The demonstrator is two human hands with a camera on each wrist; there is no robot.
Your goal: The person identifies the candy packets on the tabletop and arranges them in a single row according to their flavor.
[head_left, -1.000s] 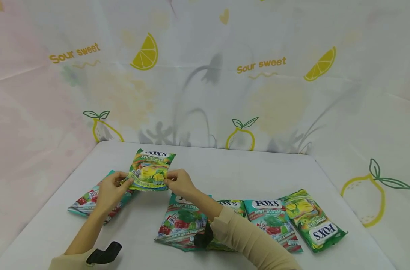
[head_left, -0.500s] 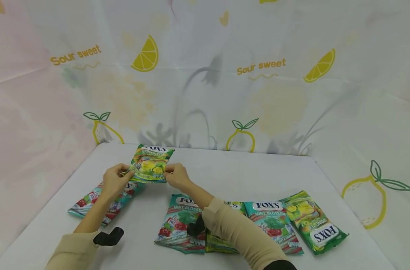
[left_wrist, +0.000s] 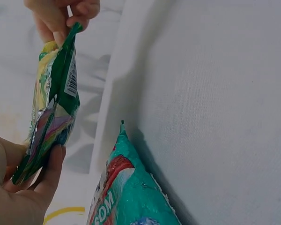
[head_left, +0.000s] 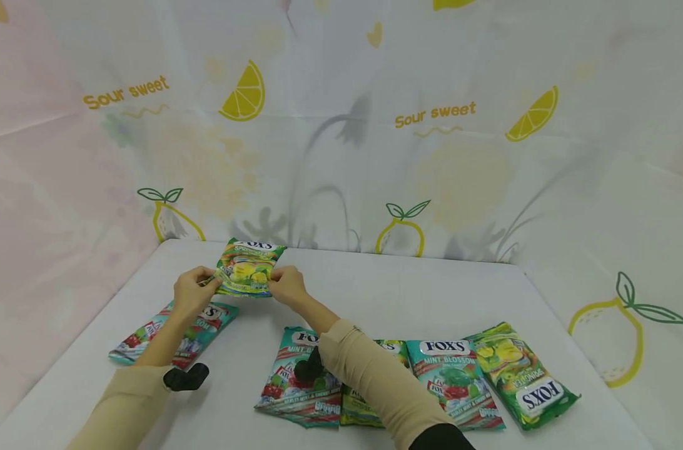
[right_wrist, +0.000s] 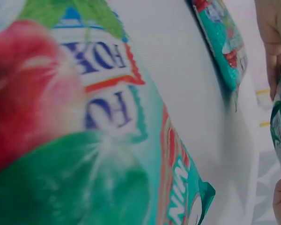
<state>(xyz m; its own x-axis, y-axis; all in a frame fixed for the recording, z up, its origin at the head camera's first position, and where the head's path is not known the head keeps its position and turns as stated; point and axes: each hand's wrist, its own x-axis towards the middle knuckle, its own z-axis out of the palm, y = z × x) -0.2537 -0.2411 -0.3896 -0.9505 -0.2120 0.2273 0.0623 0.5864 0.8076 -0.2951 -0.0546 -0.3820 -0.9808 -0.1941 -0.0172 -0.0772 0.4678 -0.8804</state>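
Note:
Both hands hold up a green and yellow candy bag (head_left: 244,270) near the table's far left edge, its printed front toward the head camera. My left hand (head_left: 192,291) pinches the bag's lower left side, my right hand (head_left: 288,286) its lower right side. Edge-on in the left wrist view, the bag (left_wrist: 56,108) shows a barcode between the left hand (left_wrist: 23,187) and the right hand (left_wrist: 63,16). Below the left hand a teal bag (head_left: 206,325) lies on the table, partly covered by the forearm.
A teal bag (head_left: 296,387) lies at centre, beside a green and yellow bag (head_left: 364,409) half hidden under the right sleeve. Farther right are another teal bag (head_left: 456,381) and a tilted green bag (head_left: 521,375). A patterned cloth (head_left: 330,156) hangs behind the white table (head_left: 375,294).
Both hands and the held bag have moved away from the camera and slightly left. More of the teal bag at left shows beneath the left hand.

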